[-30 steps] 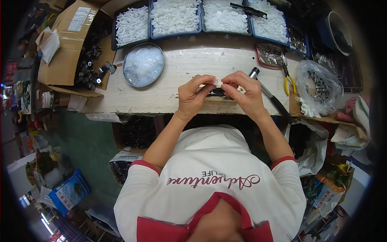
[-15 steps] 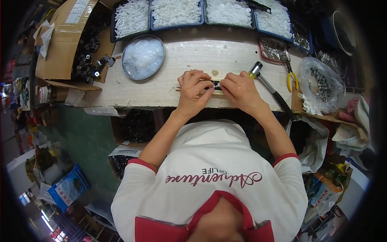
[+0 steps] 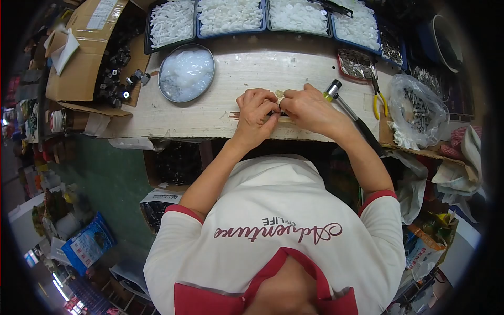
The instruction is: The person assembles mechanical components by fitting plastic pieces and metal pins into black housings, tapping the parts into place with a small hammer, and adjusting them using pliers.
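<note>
Left hand (image 3: 255, 116): it's staying low at the near edge of the bench (image 3: 241, 71), thumb and fingers closing narrowly around one end of the dark part (image 3: 283, 113).
Right hand (image 3: 311, 108): here's the fresh move! It's arching higher than half a second ago and turning inward, fingertips bunching close together over the part; whether they're gripping anything, I cannot tell.
Dark part: it's lying on the bench between both hands, mostly hiding under the fingers.
White piece: it's no longer showing between raised fingertips, as it was a second ago, so the work is seemingly concentrating down on the dark part; where the piece is sitting, I cannot tell.
Hammer (image 3: 362, 127): it's lying just beside the right hand, its handle slanting toward the bench edge.
Dish (image 3: 184, 101): it's standing well apart, beyond the left hand, holding a whitish, translucent mass.
</note>
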Demonstrator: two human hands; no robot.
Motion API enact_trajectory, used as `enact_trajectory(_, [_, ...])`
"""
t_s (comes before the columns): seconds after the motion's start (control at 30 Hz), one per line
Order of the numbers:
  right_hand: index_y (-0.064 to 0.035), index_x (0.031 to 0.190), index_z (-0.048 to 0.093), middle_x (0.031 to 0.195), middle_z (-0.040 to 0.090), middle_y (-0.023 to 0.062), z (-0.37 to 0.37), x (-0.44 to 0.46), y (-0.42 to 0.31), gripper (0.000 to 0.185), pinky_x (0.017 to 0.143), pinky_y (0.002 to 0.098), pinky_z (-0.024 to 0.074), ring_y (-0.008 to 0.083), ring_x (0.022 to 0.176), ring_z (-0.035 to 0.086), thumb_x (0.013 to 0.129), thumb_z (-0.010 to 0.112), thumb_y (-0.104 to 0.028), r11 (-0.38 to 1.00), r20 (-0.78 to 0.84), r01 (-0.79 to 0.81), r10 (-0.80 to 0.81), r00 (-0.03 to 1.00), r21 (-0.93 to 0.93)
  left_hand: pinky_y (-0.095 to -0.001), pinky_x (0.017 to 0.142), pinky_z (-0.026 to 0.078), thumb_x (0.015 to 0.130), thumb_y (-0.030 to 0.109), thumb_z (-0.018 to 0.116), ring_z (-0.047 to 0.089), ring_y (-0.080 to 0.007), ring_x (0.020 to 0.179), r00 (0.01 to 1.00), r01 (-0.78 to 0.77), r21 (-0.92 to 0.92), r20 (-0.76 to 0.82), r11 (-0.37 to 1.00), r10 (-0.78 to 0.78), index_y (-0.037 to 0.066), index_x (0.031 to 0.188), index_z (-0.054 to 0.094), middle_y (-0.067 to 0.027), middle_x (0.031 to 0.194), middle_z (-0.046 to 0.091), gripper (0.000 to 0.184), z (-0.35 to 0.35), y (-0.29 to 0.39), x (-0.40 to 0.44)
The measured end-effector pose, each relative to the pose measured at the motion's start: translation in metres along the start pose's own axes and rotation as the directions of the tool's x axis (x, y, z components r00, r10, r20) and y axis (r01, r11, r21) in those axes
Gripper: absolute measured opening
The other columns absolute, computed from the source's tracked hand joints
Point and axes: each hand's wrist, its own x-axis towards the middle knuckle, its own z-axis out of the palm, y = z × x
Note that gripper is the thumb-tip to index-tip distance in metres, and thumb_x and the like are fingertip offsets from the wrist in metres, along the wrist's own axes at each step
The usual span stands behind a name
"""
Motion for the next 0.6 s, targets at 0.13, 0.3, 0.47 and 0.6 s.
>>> enact_trajectory(0.13, [-0.0028, 0.08, 0.06, 0.071, 0.053, 0.0076, 0.002, -0.025, 0.027, 0.006, 0.065, 0.0336, 0.04, 0.0239, 0.064, 0.052, 0.077, 0.06, -0.007, 0.971, -0.266, -0.025, 0.091, 0.96, 0.239, -0.0339, 0.085, 0.028, 0.065, 0.006, 0.067, 0.047, -0.0194, 0.098, 1.0, 0.021, 0.03, 0.015, 0.999, -0.021, 0.009, 0.076, 0.06, -0.0012, 0.095, 0.056, 0.014, -0.001, 0.002, 0.0])
enact_trajectory(0.3, [0.0, 0.085, 0.061, 0.075, 0.056, 0.0089, -0.012, -0.093, 0.085, 0.011, 0.061, 0.0285, 0.0421, 0.0193, 0.068, 0.054, 0.08, 0.061, -0.009, 0.852, -0.528, -0.366, 0.52, 0.671, 0.374, -0.0347, 0.084, 0.026, 0.065, 0.013, 0.071, 0.045, -0.0203, 0.096, 0.998, 0.062, 0.099, 0.0, 0.993, -0.063, 0.01, 0.083, 0.065, -0.0005, 0.093, 0.056, 0.02, 0.003, 0.008, 0.005])
enact_trajectory(0.47, [-0.0066, 0.095, 0.062, 0.094, 0.06, 0.0118, -0.015, -0.196, 0.177, 0.02, 0.072, 0.0383, 0.045, 0.0264, 0.085, 0.059, 0.083, 0.057, -0.022, 0.577, -0.618, -0.814, 0.665, 0.419, 0.07, -0.0367, 0.083, 0.026, 0.063, 0.012, 0.072, 0.044, -0.0207, 0.095, 0.997, 0.06, 0.119, 0.041, 0.991, -0.065, 0.011, 0.079, 0.067, 0.0002, 0.092, 0.054, 0.017, 0.004, 0.006, 0.006])
enact_trajectory(0.6, [-0.0173, 0.112, 0.057, 0.115, 0.054, 0.0128, -0.01, -0.233, 0.202, 0.035, 0.084, 0.0565, 0.0382, 0.0317, 0.107, 0.05, 0.082, 0.056, -0.034, 0.115, -0.459, -0.983, 0.872, 0.17, -0.145, -0.0359, 0.081, 0.027, 0.063, 0.012, 0.072, 0.045, -0.0199, 0.094, 0.999, -0.023, 0.179, 0.049, 0.983, 0.014, 0.012, 0.079, 0.068, 0.0009, 0.091, 0.054, 0.016, 0.003, 0.007, 0.006])
